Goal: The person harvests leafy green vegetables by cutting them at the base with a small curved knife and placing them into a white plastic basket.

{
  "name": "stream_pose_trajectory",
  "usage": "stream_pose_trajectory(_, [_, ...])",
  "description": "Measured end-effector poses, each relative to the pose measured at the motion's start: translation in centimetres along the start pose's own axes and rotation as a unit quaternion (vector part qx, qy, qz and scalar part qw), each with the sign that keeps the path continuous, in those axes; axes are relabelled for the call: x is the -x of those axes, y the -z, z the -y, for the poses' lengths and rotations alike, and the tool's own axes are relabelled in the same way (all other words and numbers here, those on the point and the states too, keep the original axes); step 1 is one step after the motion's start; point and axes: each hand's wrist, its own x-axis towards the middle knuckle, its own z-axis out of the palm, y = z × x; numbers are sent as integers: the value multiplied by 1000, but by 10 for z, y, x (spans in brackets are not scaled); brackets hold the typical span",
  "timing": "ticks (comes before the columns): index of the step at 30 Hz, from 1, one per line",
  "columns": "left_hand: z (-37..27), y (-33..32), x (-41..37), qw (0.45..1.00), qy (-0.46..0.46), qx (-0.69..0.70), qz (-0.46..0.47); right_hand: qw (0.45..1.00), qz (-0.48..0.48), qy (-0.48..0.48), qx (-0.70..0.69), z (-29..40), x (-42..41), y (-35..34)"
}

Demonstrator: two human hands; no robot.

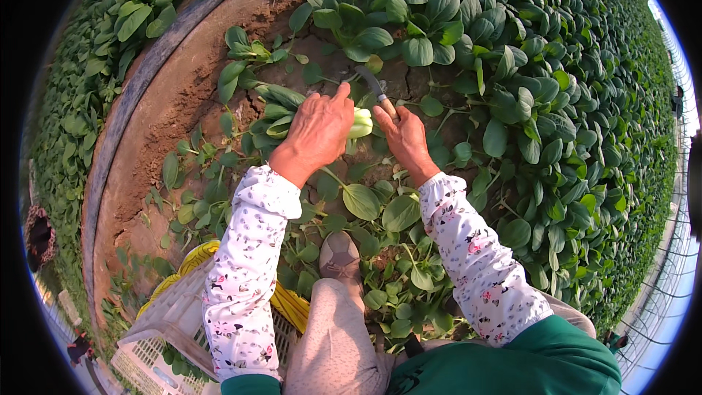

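My left hand point(320, 127) is closed around a head of bok choy point(360, 123). Its pale stem base points right, and its green leaves lie to the left, partly hidden under the hand. The index finger is stretched forward past the stem. In my right hand point(407, 137) is a small sickle point(373, 83) with a wooden handle and a curved metal blade. The blade reaches forward and left above bare soil, just beyond the bok choy. Both hands are low over the bed, a short gap apart.
Dense standing bok choy point(526, 93) fills the right side. Loose leaves point(362, 201) litter the soil around my shoe point(340, 258). A white plastic crate point(164, 334) with yellow material point(197, 258) stands at lower left. A dark hose-like strip point(129, 104) curves along the bed's left edge.
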Motion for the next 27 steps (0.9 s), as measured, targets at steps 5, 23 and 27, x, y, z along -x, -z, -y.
stream_pose_trajectory(5, [36, -13, -87, 996, -25, -90, 13, 996, -6, -20, -83, 6, -21, 11])
stream_pose_trajectory(23, [77, -48, -41, 995, 54, -57, -67, 989, 48, -80, -111, 3, -87, -20])
stream_pose_trajectory(27, [68, -49, -43, 994, 55, -63, -66, 998, 8, -13, 56, 13, -86, -24])
